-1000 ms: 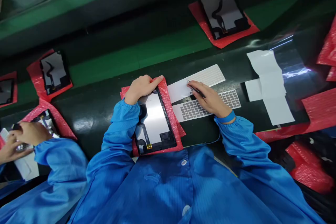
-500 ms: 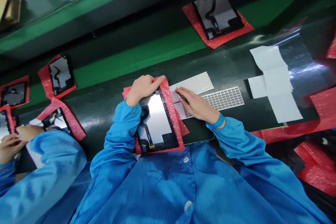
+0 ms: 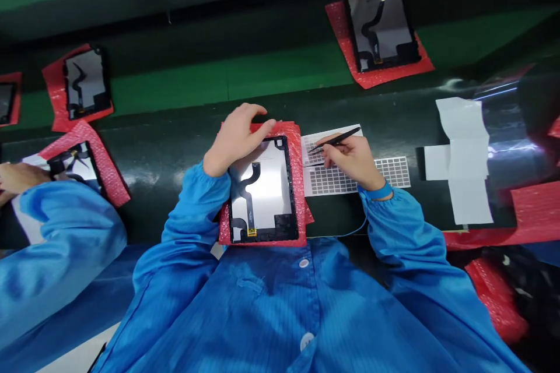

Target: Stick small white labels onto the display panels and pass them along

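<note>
My right hand (image 3: 352,157) grips black tweezers (image 3: 339,138), their tips low over a white label sheet (image 3: 310,143). A second sheet of small dark rectangles (image 3: 335,180) lies below it, partly under that hand. In front of my body, a screen panel (image 3: 271,192) with a dark flex cable (image 3: 249,198) rests on red bubble wrap (image 3: 301,186). My left hand (image 3: 238,137) lies over the panel's upper left corner, fingers apart.
Another panel on red wrap (image 3: 385,32) sits at the back right, and one more (image 3: 85,84) at the back left. White paper pieces (image 3: 468,157) lie to the right. A co-worker's hand and blue sleeve (image 3: 74,233) are at the left.
My right hand has turned, and the tweezers now show clearly above the sheet. The panel looks straighter in view. My left hand's fingers have lifted and spread from the wrap's top edge.
</note>
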### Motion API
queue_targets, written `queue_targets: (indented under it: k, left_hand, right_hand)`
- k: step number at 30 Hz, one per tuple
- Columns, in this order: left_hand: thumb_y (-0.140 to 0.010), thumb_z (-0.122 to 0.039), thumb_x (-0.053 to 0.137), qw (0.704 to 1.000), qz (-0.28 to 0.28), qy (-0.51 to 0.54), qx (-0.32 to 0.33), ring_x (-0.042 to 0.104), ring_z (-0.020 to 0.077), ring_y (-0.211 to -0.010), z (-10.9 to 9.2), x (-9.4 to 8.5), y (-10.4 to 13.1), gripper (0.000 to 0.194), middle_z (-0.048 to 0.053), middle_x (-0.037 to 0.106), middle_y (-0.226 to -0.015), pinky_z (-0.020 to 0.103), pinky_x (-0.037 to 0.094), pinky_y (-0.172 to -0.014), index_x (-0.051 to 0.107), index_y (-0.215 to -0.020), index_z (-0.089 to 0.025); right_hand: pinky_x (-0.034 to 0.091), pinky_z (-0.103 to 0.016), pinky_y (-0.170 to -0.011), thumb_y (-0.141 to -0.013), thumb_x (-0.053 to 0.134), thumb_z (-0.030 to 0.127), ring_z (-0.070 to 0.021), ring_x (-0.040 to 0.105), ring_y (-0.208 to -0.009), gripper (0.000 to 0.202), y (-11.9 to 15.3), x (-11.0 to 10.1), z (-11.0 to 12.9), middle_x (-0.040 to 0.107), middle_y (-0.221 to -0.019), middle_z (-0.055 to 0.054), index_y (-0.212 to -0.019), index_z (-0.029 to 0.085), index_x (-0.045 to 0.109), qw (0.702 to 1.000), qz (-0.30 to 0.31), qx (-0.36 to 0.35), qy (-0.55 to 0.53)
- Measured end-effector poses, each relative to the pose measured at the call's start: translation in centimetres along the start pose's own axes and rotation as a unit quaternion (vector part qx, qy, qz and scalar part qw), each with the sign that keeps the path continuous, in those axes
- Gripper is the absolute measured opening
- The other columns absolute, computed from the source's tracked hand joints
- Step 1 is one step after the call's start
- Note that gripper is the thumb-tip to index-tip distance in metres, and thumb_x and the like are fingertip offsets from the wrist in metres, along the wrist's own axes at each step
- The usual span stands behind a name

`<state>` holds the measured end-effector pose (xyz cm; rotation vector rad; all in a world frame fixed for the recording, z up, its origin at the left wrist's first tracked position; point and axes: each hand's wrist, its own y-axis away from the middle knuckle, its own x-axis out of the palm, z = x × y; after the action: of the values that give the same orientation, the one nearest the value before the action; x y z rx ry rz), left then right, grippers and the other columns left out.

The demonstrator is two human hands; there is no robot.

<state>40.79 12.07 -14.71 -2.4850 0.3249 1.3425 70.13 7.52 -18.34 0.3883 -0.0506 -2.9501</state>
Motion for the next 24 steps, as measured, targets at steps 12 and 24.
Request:
queue_targets:
  k: [12, 24]
  left_hand:
    - [-0.102, -0.06, 0.054, 0.968, -0.135, 0.198, -0.076, 0.041, 0.0286, -0.154, 7.7, 2.6, 9.0, 0.068, 0.013, 0.043, -0.164, 0.044, 0.035, -0.127, 0.04, -0.158, -0.024]
    - [-0.099, -0.052, 0.061, 0.97, -0.145, 0.192, -0.029, 0.048, 0.0309, -0.146, 8.1, 3.2, 9.0, 0.058, 0.009, 0.053, -0.153, 0.047, 0.036, -0.126, 0.051, -0.15, -0.027]
  right_hand:
    - [0.052, -0.028, -0.045, -0.083, 0.075, 0.03, -0.0125, 0.064, -0.046, 0.012, -0.2, 1.2, -0.8, 0.067, -0.065, 0.001, -0.088, 0.02, 0.071, 0.994, 0.03, 0.062, -0.083]
    - [0.064, -0.032, -0.056, -0.085, 0.08, 0.027, -0.0213, 0.078, -0.064, 0.016, 0.2, 1.1, -1.5, 0.073, -0.073, -0.002, -0.087, 0.023, 0.064, 0.998, 0.018, 0.055, -0.024]
